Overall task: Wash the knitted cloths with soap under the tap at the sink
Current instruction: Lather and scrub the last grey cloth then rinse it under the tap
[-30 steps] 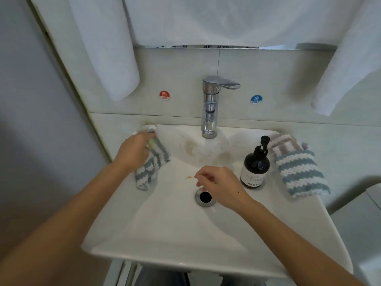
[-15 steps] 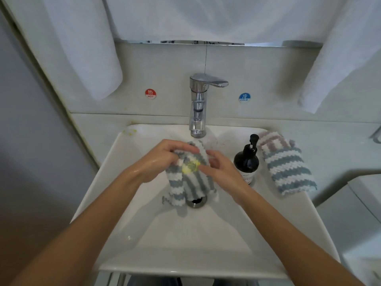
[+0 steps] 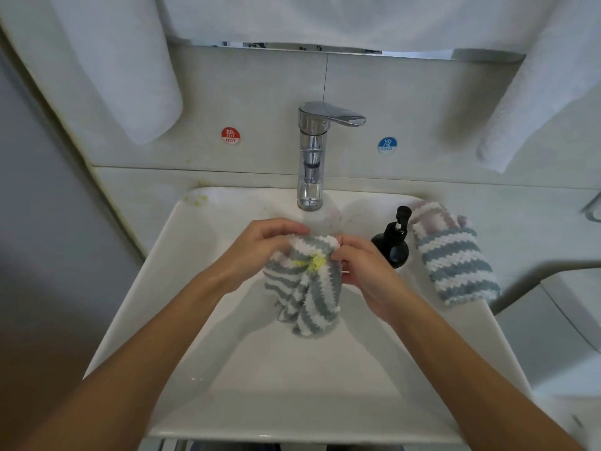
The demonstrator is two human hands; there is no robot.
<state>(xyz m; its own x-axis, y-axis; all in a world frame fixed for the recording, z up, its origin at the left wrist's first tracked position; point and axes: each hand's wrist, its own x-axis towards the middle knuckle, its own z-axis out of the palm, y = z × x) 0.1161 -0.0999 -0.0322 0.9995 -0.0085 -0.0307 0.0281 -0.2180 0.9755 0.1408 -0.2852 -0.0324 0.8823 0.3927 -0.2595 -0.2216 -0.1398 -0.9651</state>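
Observation:
A grey-and-white striped knitted cloth (image 3: 305, 294) with a yellow stain near its top hangs over the white sink basin (image 3: 260, 385), in front of the chrome tap (image 3: 312, 157). My left hand (image 3: 260, 249) grips its upper left edge. My right hand (image 3: 364, 271) pinches its upper right edge. A second striped knitted cloth (image 3: 455, 262) lies on the sink's right rim. Between that cloth and my right hand stands a black soap pump bottle (image 3: 393, 242). No water stream is visible from the tap.
White towels (image 3: 123, 66) hang on the wall above the sink at left and right. Red HOT (image 3: 230, 135) and blue COLD (image 3: 387, 145) stickers flank the tap. Yellow specks (image 3: 196, 198) lie on the sink's back left corner.
My left hand carried the cloth from the sink's back left to the middle under the tap. My right hand rose from the drain and took the cloth's other edge.

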